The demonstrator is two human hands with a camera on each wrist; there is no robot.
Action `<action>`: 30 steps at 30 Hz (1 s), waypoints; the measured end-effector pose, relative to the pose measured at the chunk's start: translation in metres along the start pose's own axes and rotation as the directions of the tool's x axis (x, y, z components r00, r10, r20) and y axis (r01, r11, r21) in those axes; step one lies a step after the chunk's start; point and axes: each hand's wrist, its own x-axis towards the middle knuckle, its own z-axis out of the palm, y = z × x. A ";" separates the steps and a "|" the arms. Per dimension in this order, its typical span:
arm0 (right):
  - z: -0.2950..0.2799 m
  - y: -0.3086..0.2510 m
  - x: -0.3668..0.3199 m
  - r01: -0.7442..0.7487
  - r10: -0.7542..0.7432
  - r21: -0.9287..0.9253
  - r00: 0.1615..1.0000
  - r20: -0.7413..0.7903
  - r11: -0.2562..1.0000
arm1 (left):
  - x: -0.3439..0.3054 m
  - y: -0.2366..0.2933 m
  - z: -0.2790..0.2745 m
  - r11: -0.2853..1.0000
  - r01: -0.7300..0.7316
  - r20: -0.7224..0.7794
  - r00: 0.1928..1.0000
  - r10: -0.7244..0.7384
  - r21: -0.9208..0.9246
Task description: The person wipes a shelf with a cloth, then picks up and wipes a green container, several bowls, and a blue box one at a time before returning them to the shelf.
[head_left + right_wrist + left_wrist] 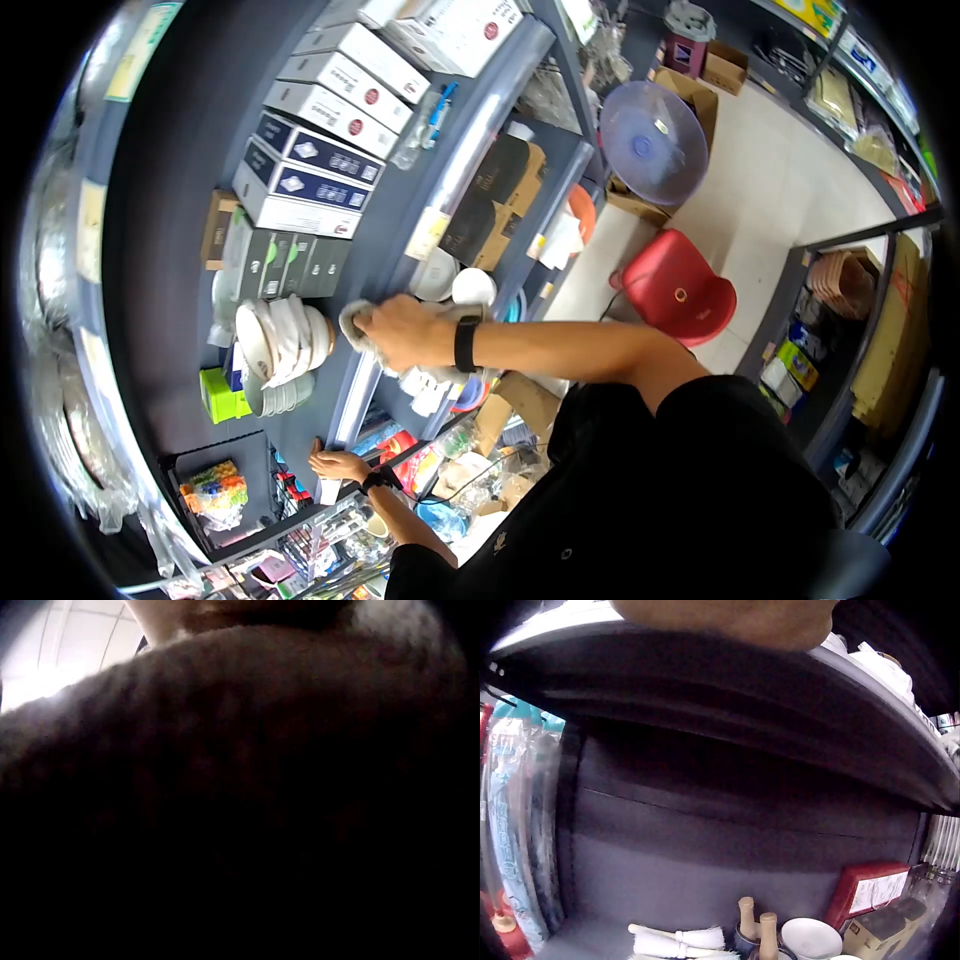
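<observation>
Grey cloth [357, 325] (bunched) in right hand [402, 332]; left hand [341, 466] by shelf [354, 400].

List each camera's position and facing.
Head: on the head, looking down over shelf and floor; left hand, right hand, forearms, black top.
Left wrist: on that wrist, facing into a shelf bay; skin at top.
Right wrist: on that wrist, facing grey cloth, mostly dark; a little skin at top.
Shared: cloth, in head and right wrist.
</observation>
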 end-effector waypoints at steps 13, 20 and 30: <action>-0.256 0.206 -0.031 -0.465 0.283 -0.444 0.864 -0.416 0.766 | 0.006 0.008 0.012 0.992 0.125 0.025 0.992 -0.125 0.001; -0.141 0.169 -0.032 -0.534 0.365 -0.262 0.790 -0.493 0.804 | 0.006 0.010 0.018 0.991 0.131 -0.026 0.991 -0.131 0.007; 0.004 0.048 -0.031 -0.202 0.203 -0.109 0.979 -0.004 0.973 | 0.012 -0.008 0.003 1.000 0.015 0.211 0.978 -0.010 -0.023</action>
